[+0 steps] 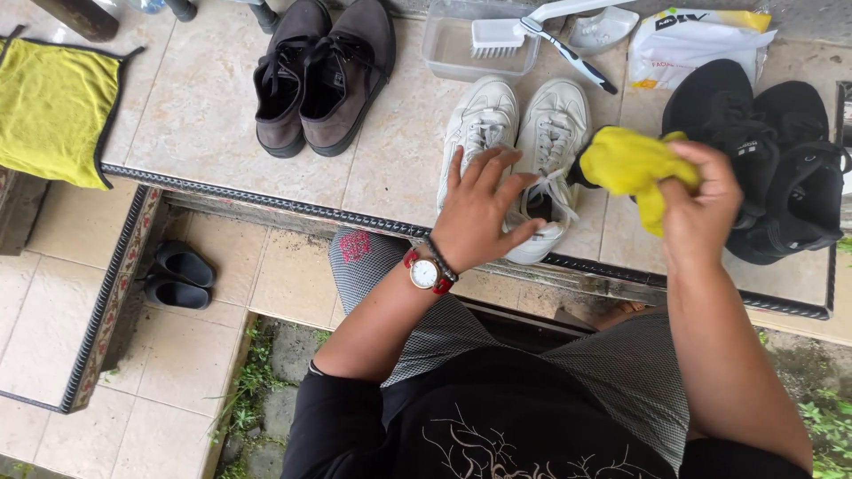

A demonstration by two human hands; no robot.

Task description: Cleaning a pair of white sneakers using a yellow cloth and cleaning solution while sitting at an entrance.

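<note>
A pair of white lace-up sneakers (524, 129) stands on the tiled ledge (204, 124) in front of me. My left hand (484, 213), with a red-strapped watch on its wrist, rests fingers apart on the heel ends of both shoes. My right hand (701, 200) is closed around a crumpled yellow cloth (626, 164), held just right of the right white shoe, above the ledge. My knees in grey checked fabric show below the ledge.
Brown shoes (319, 75) stand at the back left, black shoes (768, 151) at the right. A clear tub (453, 53) holds a white brush (501, 35); a toothbrush (568, 53) and a white packet (692, 44) lie behind. Another yellow cloth (53, 111) lies far left. Black sandals (177, 275) sit on the floor below.
</note>
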